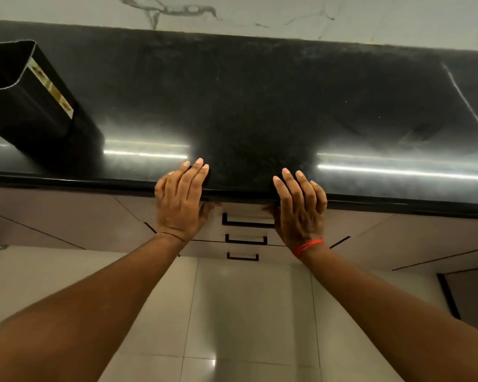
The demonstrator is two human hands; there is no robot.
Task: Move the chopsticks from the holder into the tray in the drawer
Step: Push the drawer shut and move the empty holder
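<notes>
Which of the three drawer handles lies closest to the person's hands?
The top drawer handle, directly under the countertop edge, flanked by the left hand and right hand; the other two sit lower.

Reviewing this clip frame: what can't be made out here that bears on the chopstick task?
Head view only:
- Chopsticks: none visible; the black holder is cut by the left edge and its inside is dark.
- Tray: hidden, since all three drawers look closed; top drawer handle.
- Palms and thumbs: the left hand and right hand show mostly their backs, fingers over the counter edge.
</notes>
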